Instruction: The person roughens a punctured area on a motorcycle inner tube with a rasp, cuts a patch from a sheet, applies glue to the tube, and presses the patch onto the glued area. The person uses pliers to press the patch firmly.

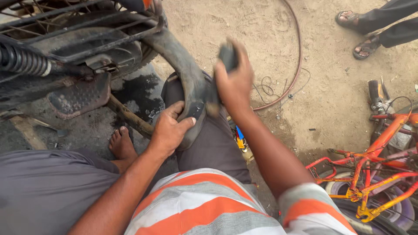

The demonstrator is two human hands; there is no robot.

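Left hand [169, 129] grips a black tube [185, 72] across the knee; right hand [235, 80] clenches a dark tool [227, 56] on it.

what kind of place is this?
Most likely an open-air roadside repair spot for bikes and motorcycles. The ground is bare dirt; a motorcycle's rear end stands at left, a small red bicycle lies at right, and the hands work a black rubber inner tube.

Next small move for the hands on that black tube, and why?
Probably bring the right hand and its dark block down onto the black rubber tube: the left hand already pins the tube across the knee, and the block is raised just above it.
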